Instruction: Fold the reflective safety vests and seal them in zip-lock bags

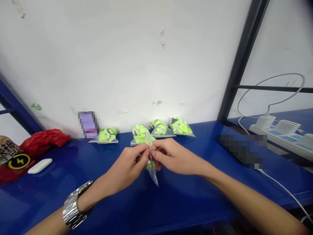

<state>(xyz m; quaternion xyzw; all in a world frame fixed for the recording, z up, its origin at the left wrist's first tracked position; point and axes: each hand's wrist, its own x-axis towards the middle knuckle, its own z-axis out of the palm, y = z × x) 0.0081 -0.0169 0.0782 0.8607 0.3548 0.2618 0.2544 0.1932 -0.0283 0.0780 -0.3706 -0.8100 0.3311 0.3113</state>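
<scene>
Between my two hands, above the blue table (186, 195), hangs a clear zip bag (153, 176) with neon yellow-green fabric inside. My left hand (129, 163) pinches the bag's red-lined zip edge from the left; a metal-band watch (75, 205) is on that wrist. From the right, my right hand (171, 156) pinches the same edge, its fingertips touching or nearly touching the left ones. The fingers hide part of the bag. Just behind it lies another filled bag (140, 132), partly covered by the held one.
More filled zip bags (107, 134), (159, 127), (180, 126) lie along the wall. A blurred-out phone (88, 125) leans at left, near a red plastic bag (45, 140), a white case (40, 165) and a labelled container (14, 163). At right are a dark blurred device (241, 150) with a cable and a power strip (288, 137).
</scene>
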